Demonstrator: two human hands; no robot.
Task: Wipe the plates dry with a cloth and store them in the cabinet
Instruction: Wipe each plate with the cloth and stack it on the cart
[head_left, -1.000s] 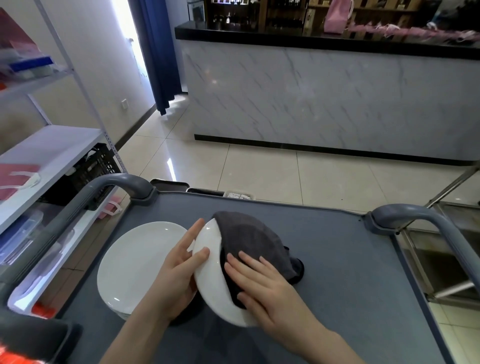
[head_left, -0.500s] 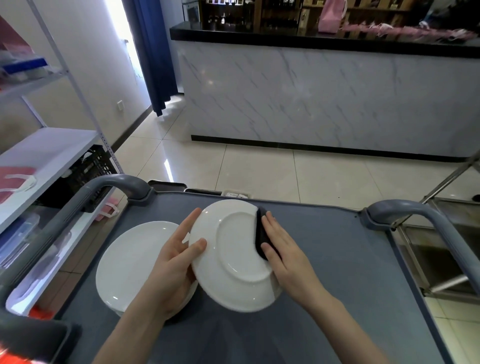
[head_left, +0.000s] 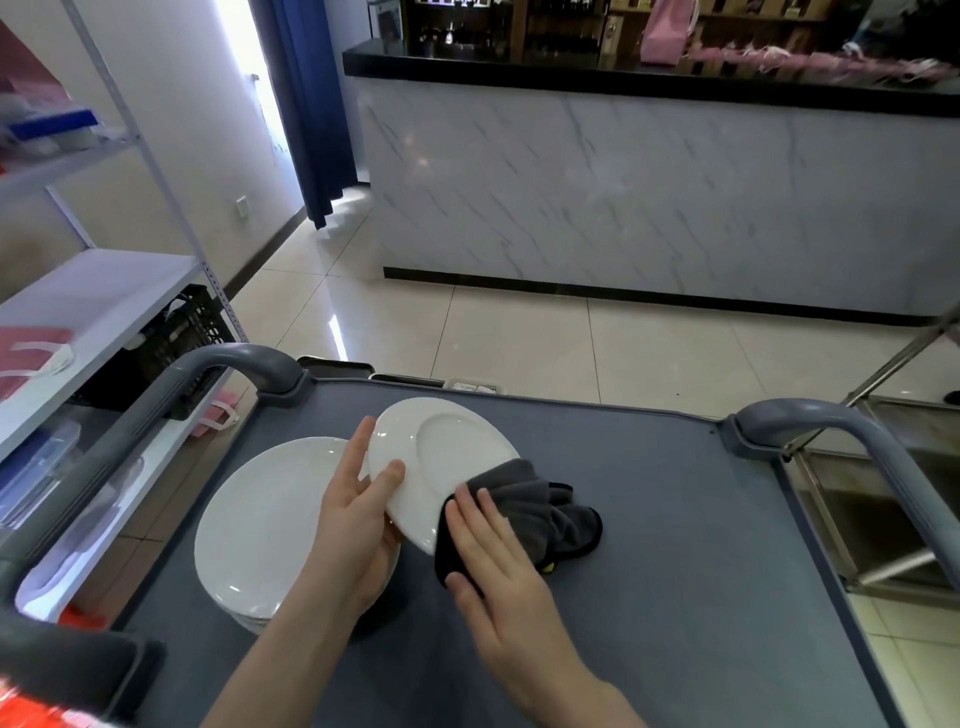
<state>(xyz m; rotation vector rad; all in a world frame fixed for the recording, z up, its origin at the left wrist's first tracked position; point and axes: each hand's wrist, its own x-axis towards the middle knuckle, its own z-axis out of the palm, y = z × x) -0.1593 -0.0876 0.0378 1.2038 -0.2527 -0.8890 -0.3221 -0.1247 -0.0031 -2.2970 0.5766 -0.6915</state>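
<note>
My left hand (head_left: 358, 514) grips a white plate (head_left: 441, 457) by its left rim, tilted with its underside facing me. The plate's lower right edge is covered by a dark grey cloth (head_left: 535, 512), and my right hand (head_left: 498, 561) lies flat on that cloth, pressing it against the plate. To the left, a stack of white plates (head_left: 265, 519) rests on the grey cart top (head_left: 675, 545), partly hidden behind my left hand.
Grey cart handles rise at the left (head_left: 171, 395) and right (head_left: 852, 441). A white metal shelf rack (head_left: 93, 306) stands at the left. A marble-fronted counter (head_left: 649, 192) spans the back across a tiled floor. A steel frame (head_left: 883, 519) stands at the right.
The plate was turned from face-side to underside. My right hand moved the cloth from the plate's right rim down to its lower right edge, now spread over it.
</note>
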